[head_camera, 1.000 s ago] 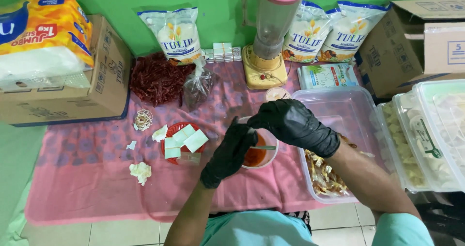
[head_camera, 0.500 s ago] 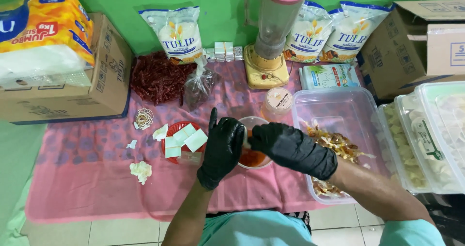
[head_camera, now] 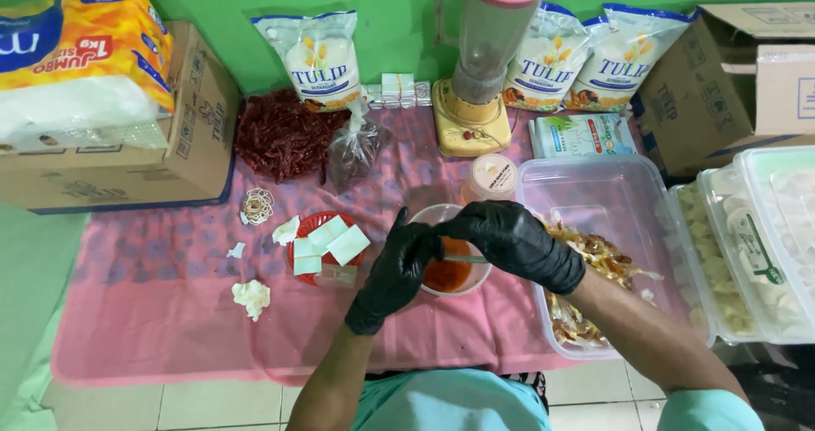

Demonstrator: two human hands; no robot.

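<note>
Since half a second before, both gloved hands had closed in over the sauce bowl (head_camera: 450,271). Left hand (head_camera: 397,270) cupped its rim; right hand (head_camera: 514,242) pinched a thin stick (head_camera: 465,259) above the sauce. Light bowl, slippery contents: best gripped at the rim.

small clear plastic bowl (head_camera: 450,270) of red-orange sauce, upright on the pink cloth near the front edge, just left of the big clear container. rim partly covered by both gloved hands. thin pale stick or spoon handle (head_camera: 465,259) lies roughly level across the sauce, right end hidden under a glove; which utensil, cannot tell.
</note>
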